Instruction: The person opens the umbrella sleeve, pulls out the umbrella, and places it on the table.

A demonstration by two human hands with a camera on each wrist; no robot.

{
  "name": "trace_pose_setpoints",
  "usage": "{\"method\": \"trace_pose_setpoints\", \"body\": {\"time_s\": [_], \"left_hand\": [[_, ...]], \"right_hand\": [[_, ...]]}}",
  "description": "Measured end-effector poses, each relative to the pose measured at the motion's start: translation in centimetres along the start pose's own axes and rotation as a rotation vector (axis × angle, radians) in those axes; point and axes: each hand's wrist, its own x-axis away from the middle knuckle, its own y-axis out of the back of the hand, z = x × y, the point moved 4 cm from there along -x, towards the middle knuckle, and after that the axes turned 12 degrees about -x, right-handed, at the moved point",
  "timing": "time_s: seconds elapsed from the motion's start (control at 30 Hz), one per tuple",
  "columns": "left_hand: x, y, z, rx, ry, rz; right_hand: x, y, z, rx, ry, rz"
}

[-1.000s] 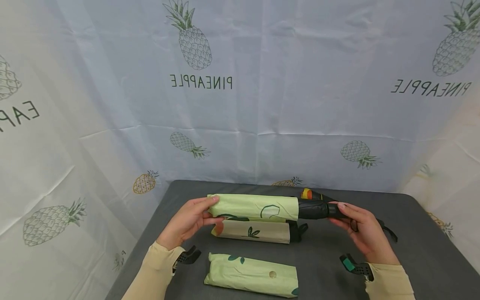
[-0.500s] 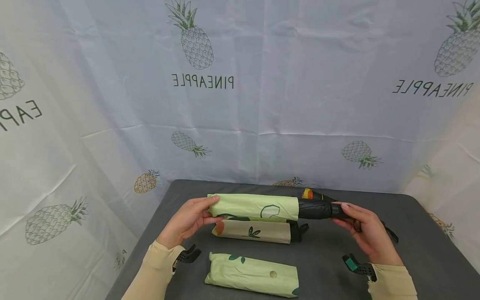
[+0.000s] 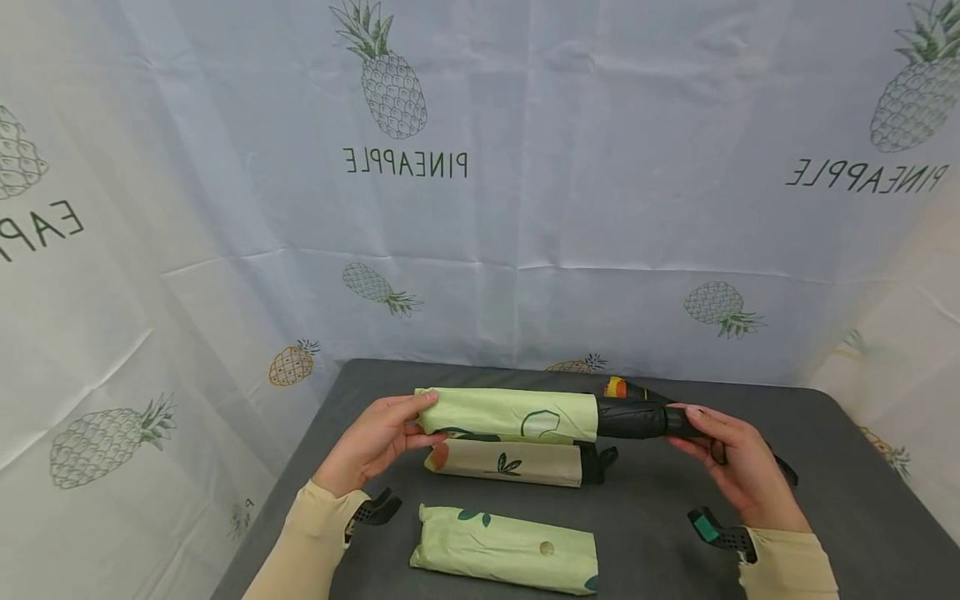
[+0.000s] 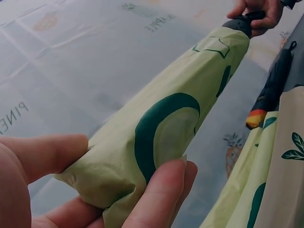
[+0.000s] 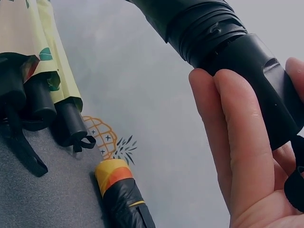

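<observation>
In the head view a folded black umbrella [image 3: 632, 418] lies level in the air, its left part inside a light green umbrella sleeve [image 3: 502, 410] with dark green outlines. My left hand [image 3: 369, 442] pinches the sleeve's crumpled closed end between thumb and fingers, as the left wrist view shows close up. At the other end my right hand [image 3: 742, 458] grips the umbrella's black handle [image 5: 251, 76], fingers along one side. A black wrist strap [image 5: 294, 185] hangs by the palm. Pleated black fabric shows between handle and sleeve mouth.
Another light green sleeve [image 3: 506, 550] lies at the front of the grey table [image 3: 652, 525]. Behind it is a beige-sleeved umbrella [image 3: 510, 463], with more black handles [image 5: 71, 121] beside it. Farther back lies a black umbrella with a yellow-orange end [image 5: 118, 178]. Pineapple-print curtains [image 3: 600, 208] surround the table.
My right hand has shifted slightly right with the handle, and a little more black shows beyond the sleeve mouth. The left hand and sleeve have stayed put.
</observation>
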Motion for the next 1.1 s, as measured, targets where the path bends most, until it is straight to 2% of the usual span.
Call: {"method": "trace_pose_setpoints", "body": {"time_s": [0.2, 1.1], "left_hand": [[0.2, 0.6, -0.1, -0.005, -0.002, -0.024], [0.1, 1.1, 0.0, 0.004, 0.015, -0.030]], "right_hand": [[0.1, 0.2, 0.3, -0.017, 0.003, 0.012], [0.5, 1.2, 1.0, -0.107, 0.028, 0.068]]}}
